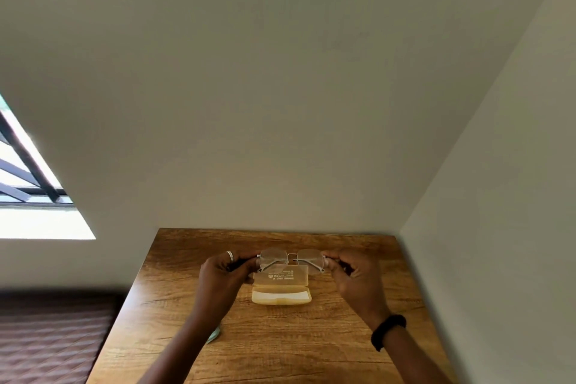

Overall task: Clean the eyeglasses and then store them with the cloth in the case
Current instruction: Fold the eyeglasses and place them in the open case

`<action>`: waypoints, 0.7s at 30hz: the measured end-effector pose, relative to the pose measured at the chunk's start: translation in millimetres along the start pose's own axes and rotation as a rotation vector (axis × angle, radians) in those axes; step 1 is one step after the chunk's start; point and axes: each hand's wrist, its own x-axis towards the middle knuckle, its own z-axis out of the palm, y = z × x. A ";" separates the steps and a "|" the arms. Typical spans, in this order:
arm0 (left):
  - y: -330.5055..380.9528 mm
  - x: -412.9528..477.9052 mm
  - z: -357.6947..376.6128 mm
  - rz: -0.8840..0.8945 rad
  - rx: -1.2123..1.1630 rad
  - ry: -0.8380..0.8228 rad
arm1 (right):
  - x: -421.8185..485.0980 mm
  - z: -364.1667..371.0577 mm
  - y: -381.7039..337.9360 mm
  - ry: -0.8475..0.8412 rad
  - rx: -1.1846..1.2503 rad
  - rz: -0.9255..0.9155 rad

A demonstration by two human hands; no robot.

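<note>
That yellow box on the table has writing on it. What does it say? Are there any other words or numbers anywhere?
Open lid of the yellow glasses case: a small logo and a few lines of white print, upside down from here and too small and blurred to read.
Eyeglasses, held by the left hand and right hand: no text visible.
Black wristband, ring, wooden table: no text visible.

Both forearms are extended forward and raised, with the bare left hand point(223, 274) and the bare right hand point(355, 276) held level and apart, backs turned toward the camera. The fingers of each hand are curled inward and pinched closed against the thumb. A silver ring point(230, 256) is worn on a left finger, and a black wristband point(388, 331) is worn behind the right fingers.
</note>
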 end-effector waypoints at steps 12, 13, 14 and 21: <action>-87.7 22.4 19.5 -0.228 0.264 0.008 | -13.3 49.1 86.9 -0.163 -0.276 0.222; -89.0 23.3 20.9 -0.231 0.262 0.014 | -13.5 51.2 90.4 -0.160 -0.273 0.230; -90.3 24.5 22.0 -0.231 0.260 0.019 | -13.4 52.8 93.8 -0.159 -0.267 0.239; -102.4 32.3 24.4 -0.221 0.324 0.015 | -16.0 60.5 111.4 -0.154 -0.247 0.284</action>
